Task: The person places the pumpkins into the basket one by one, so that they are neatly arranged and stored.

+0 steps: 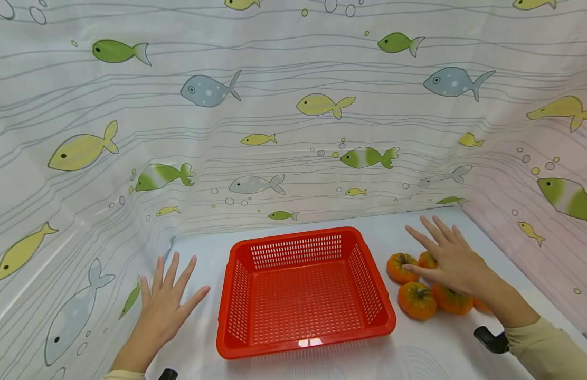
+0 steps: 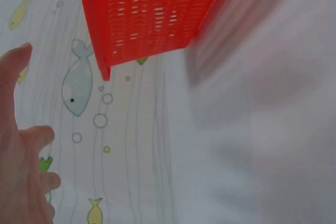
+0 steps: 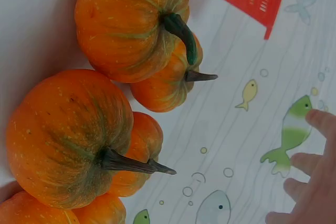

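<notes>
A red plastic basket (image 1: pixel 305 301) with perforated walls stands in the middle of the white table, with nothing inside it. To its right lies a cluster of several small orange pumpkins (image 1: pixel 417 301) with dark green stems, seen close up as ribbed pumpkins (image 3: pixel 68 135) in the right wrist view. My right hand (image 1: pixel 457 264) hovers over the pumpkins with fingers spread and covers part of them. Left of the basket, my left hand (image 1: pixel 162 309) is held up with its fingers spread, apart from the basket. Neither hand holds anything.
A white curtain (image 1: pixel 284 126) printed with fish and wavy lines rises behind the table and along both sides. The white tabletop (image 1: pixel 198 343) runs around the basket. Dark wrist-camera parts (image 1: pixel 491 340) show beside the right sleeve.
</notes>
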Demonstrator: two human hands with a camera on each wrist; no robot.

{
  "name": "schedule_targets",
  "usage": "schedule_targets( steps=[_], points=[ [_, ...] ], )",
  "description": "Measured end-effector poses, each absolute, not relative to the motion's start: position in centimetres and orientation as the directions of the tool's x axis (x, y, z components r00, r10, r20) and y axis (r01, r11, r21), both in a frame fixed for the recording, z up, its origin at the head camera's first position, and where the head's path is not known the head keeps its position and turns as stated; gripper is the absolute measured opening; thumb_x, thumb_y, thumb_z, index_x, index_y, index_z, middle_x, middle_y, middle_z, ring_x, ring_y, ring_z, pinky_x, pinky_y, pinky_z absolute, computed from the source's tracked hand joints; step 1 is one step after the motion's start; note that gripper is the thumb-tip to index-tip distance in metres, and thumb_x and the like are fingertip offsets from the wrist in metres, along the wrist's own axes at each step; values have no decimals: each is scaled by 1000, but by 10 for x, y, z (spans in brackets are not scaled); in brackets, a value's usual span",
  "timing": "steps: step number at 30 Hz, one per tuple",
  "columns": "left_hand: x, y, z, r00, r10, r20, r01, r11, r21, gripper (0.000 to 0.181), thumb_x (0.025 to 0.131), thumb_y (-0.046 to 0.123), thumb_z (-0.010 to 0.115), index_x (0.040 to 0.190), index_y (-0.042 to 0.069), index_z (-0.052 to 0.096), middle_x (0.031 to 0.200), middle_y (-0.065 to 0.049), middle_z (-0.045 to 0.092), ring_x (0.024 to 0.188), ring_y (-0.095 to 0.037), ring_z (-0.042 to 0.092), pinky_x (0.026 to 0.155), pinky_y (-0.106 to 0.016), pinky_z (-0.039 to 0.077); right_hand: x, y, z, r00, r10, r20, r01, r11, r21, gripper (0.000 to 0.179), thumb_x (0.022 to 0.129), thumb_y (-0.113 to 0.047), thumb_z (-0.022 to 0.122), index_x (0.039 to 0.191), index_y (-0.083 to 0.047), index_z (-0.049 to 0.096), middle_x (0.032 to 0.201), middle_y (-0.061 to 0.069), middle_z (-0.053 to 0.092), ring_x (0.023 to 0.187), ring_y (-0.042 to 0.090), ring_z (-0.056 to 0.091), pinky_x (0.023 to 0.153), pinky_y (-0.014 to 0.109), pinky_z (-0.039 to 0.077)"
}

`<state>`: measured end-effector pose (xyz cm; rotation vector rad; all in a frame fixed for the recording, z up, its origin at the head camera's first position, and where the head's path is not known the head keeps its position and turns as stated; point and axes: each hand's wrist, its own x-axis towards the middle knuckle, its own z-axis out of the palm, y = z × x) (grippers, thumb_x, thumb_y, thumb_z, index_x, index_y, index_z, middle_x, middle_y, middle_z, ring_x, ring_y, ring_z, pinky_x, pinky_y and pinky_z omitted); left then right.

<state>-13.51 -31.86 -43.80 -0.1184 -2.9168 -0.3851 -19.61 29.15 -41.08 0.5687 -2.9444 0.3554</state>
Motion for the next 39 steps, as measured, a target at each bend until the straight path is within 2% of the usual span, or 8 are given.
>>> schedule_targets(
  steps=[5, 10, 17, 22, 26, 29, 33, 39],
  points=[
    [-136, -319, -439, -980, 43, 193, 93, 961, 259, 85, 99, 65, 53, 167, 27, 19, 172, -24, 7, 159, -45, -15, 113, -80, -20, -196, 292, -413, -924, -358, 138, -382, 889, -253, 94, 89, -66, 66, 165, -27, 25, 171, 24, 15, 158, 50, 8, 122, 76, 4],
    [-141, -318, -441, -984, 41, 172, 102, 924, 367, 85, 99, 61, 57, 166, 22, 22, 171, -27, 13, 158, -51, -1, 113, -83, -12, -198, 294, -419, -929, -352, 113, -369, 881, -297, 98, 87, -65, 70, 165, -30, 24, 170, 23, 19, 152, 54, 21, 113, 81, 22],
    [-156, -311, -453, -998, 33, 61, 64, 783, 619, 79, 102, 50, 59, 161, 6, 32, 160, -27, 41, 148, -49, 36, 113, -73, 34, -205, 296, -432, -936, -348, 50, -341, 862, -374, 99, 85, -67, 73, 164, -27, 30, 166, 24, 29, 147, 53, 32, 99, 83, 37],
    [-165, -297, -464, -1000, 8, -23, -14, 613, 790, 72, 101, 43, 65, 158, 7, 40, 138, -20, 64, 118, -32, 68, 90, -42, 62, -214, 300, -444, -946, -322, -18, -290, 873, -392, 97, 82, -66, 76, 158, -16, 41, 159, 27, 40, 144, 53, 35, 100, 81, 40],
    [-168, -287, -468, -994, -25, -108, -108, 426, 898, 71, 97, 35, 73, 156, 11, 42, 126, -18, 64, 83, -21, 74, 73, -31, 63, -224, 303, -457, -950, -306, -67, -256, 882, -397, 96, 81, -67, 76, 154, -13, 47, 147, 25, 54, 128, 45, 53, 98, 73, 48],
    [-168, -283, -470, -989, -57, -137, -148, 337, 930, 70, 94, 30, 77, 154, 12, 45, 119, -16, 64, 71, -17, 72, 67, -31, 62, -231, 303, -465, -950, -302, -79, -251, 890, -380, 97, 80, -70, 76, 152, -11, 50, 138, 22, 62, 118, 39, 59, 95, 69, 52],
    [-169, -279, -472, -987, -82, -140, -157, 278, 948, 69, 92, 26, 79, 152, 12, 49, 108, -10, 66, 66, -15, 68, 61, -30, 61, -237, 304, -471, -951, -304, -51, -266, 894, -362, 95, 77, -68, 79, 147, -8, 56, 138, 23, 64, 127, 49, 56, 107, 76, 39],
    [-168, -274, -477, -987, -70, -143, -154, 194, 969, 64, 92, 20, 79, 150, 11, 52, 99, -4, 67, 63, -14, 67, 58, -28, 59, -242, 301, -476, -942, -335, -13, -307, 877, -370, 85, 75, -60, 85, 137, -5, 64, 133, 21, 68, 131, 48, 55, 117, 78, 15]
  ],
)
